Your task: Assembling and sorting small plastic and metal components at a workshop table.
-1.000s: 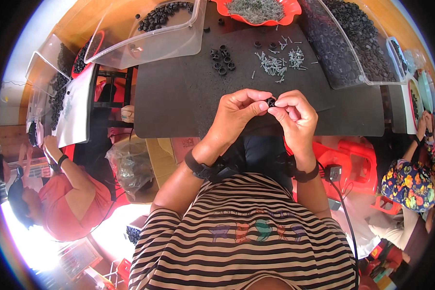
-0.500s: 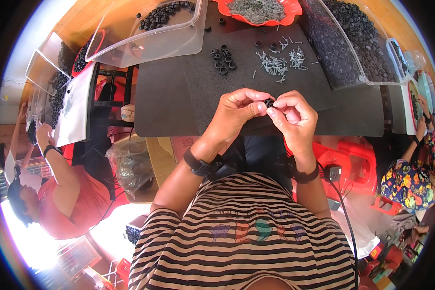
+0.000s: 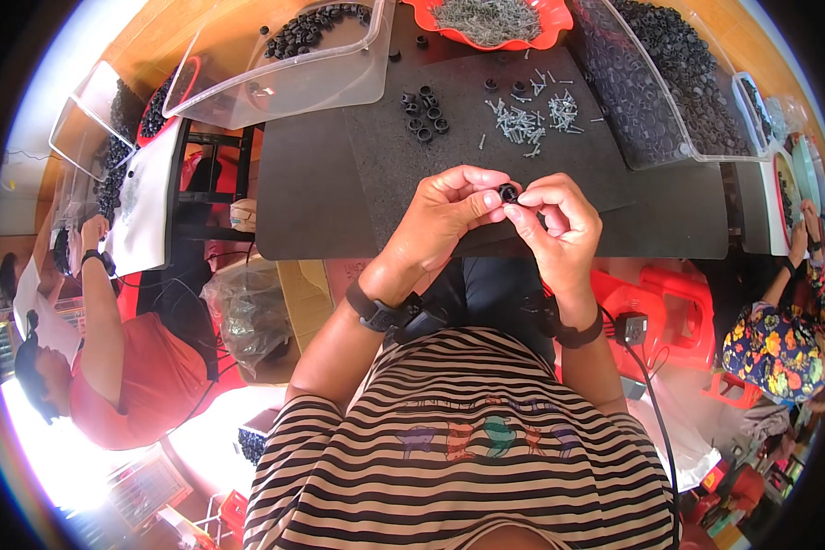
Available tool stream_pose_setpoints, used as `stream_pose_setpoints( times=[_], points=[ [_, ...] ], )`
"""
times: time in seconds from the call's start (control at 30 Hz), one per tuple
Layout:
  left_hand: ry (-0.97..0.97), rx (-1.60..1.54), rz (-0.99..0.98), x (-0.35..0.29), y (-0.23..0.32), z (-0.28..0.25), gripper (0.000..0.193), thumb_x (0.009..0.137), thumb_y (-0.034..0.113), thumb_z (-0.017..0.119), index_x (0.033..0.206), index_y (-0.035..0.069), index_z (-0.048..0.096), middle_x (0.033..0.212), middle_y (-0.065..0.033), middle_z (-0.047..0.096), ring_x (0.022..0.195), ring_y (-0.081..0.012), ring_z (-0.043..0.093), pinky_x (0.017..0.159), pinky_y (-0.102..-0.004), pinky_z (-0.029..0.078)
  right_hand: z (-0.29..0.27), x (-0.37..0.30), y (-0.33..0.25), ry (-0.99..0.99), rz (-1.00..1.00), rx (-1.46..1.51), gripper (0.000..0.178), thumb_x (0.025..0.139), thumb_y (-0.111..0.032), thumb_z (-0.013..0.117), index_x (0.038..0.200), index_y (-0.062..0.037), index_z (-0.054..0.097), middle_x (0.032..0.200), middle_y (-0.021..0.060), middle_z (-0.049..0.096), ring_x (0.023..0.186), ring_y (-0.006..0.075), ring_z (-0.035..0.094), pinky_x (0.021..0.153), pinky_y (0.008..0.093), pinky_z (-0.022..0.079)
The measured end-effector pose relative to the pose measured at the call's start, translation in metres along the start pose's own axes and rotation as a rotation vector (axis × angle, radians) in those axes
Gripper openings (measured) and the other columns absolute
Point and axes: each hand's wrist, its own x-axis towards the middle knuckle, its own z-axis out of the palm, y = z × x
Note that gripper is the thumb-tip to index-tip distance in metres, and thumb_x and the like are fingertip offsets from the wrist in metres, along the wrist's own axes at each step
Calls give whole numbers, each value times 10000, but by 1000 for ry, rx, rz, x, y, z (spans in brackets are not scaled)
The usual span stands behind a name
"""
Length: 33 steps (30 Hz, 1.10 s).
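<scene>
My left hand (image 3: 454,203) pinches a small black ring-shaped plastic part (image 3: 508,192) between thumb and fingertips, above the near part of the dark table (image 3: 312,183). Its round opening faces up toward me. On the part's right side, my right hand (image 3: 559,215) has its thumb and forefinger closed together against it; whether a screw is between those fingertips is too small to see. Beyond my hands lie a cluster of similar black parts (image 3: 424,115) and, to their right, two loose piles of silver screws (image 3: 520,122).
A clear bin (image 3: 284,101) with black parts stands far left, another clear bin (image 3: 651,119) far right. Between them sits a red scalloped bowl (image 3: 559,20) of screws. Co-workers sit at both sides, one in a red shirt (image 3: 156,367). A cable (image 3: 655,394) hangs by my right arm.
The black part has turned between my fingers, so its opening shows more. My hands have barely shifted. The co-worker on the left has moved an arm and leaned slightly.
</scene>
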Motion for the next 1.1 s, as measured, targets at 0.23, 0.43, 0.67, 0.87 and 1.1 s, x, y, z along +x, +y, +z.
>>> stream_pose_setpoints(
  times=[0.23, 0.43, 0.67, 0.87, 1.1],
  points=[
    [10, 14, -1, 0, 1, 3, 184, 933, 38, 590, 1113, 17, 624, 1085, -92, 663, 986, -144, 629, 885, -293, 530, -2, 1, -2, -19, 48, 30, 144, 787, 106, 697, 887, 42, 617, 898, 83, 596, 759, 128, 630, 668, 231, 504],
    [7, 47, 8, 0, 0, 3, 185, 931, 41, 596, 1111, 19, 629, 1080, -87, 663, 980, -139, 627, 885, -288, 526, -4, 1, -3, -16, 124, 149, 135, 805, 116, 675, 897, 47, 604, 908, 87, 580, 788, 155, 648, 696, 240, 517],
    [-11, 51, -8, 2, 0, 0, 199, 941, 16, 562, 1135, -3, 601, 1119, -153, 639, 1035, -205, 626, 929, -324, 531, -5, 1, -7, -39, 156, 134, 116, 815, 95, 680, 889, 46, 607, 911, 87, 590, 791, 146, 651, 692, 234, 509],
    [-12, 40, -7, 3, 0, 1, 199, 939, 12, 563, 1133, -2, 602, 1114, -155, 639, 1038, -211, 624, 933, -326, 529, -7, -1, -6, -47, 179, 92, 111, 818, 69, 694, 885, 39, 611, 888, 72, 597, 791, 127, 649, 674, 219, 496],
    [-9, 56, -13, 3, -1, 0, 196, 937, 4, 563, 1128, 0, 604, 1115, -152, 640, 1035, -209, 624, 932, -331, 527, -8, 0, -8, -39, 206, 63, 110, 803, 61, 712, 854, 32, 619, 865, 58, 599, 735, 91, 602, 655, 210, 476]
  ],
)
